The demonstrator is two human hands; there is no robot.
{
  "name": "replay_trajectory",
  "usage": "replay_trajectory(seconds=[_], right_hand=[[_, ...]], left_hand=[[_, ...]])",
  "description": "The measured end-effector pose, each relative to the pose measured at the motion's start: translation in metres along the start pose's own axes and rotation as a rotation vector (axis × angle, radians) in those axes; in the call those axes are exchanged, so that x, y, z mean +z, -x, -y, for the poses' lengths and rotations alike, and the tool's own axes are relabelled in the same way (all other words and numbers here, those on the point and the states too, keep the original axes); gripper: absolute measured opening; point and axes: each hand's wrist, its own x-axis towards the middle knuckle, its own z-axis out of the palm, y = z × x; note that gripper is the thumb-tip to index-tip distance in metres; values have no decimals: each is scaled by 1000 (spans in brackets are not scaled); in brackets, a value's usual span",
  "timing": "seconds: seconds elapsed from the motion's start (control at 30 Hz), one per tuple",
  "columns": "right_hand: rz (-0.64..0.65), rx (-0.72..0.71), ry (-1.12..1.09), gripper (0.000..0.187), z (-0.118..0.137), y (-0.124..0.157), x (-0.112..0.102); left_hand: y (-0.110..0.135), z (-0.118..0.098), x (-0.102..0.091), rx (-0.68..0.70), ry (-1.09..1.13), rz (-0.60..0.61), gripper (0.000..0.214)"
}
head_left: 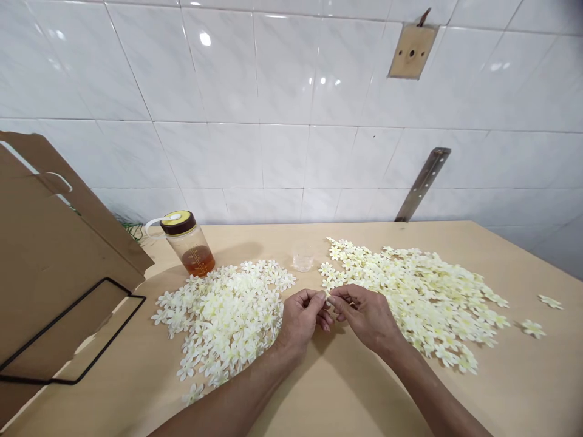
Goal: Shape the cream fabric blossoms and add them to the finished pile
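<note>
My left hand (306, 315) and my right hand (362, 309) meet fingertip to fingertip above the table, each closed in a pinch. Between them shows a bit of a pale yellow-white flower (328, 296), mostly covered by the fingers. Left of my left hand lies a heap of white artificial flowers (232, 309). A wider spread of yellowish flowers (423, 291) reaches to the right, just behind and beside my right hand. Beyond my hands stands a small clear cup (303, 260); I cannot make out its contents.
A bottle (189, 243) of amber liquid with a yellow-brown lid stands behind the left heap. At left are a cardboard box (54, 243) and a black wire frame (113, 328). Two loose flowers (532, 329) lie far right on the table (523, 388). A tiled wall (282, 158) rises behind.
</note>
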Motion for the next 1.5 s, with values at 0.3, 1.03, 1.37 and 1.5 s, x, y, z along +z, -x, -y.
replay_trajectory(seconds=[0.3, 1.03, 1.37, 1.5], right_hand=[[57, -31, -39, 28, 6, 0, -4], [25, -38, 19, 24, 5, 2, -4], [93, 36, -116, 27, 0, -2, -4], [47, 37, -88, 26, -1, -1, -2]], left_hand=[[0, -3, 0, -17, 12, 6, 36], [-2, -2, 0, -22, -15, -12, 40], [-2, -2, -1, -13, -2, -13, 40], [-2, -2, -1, -18, -24, -1, 40]])
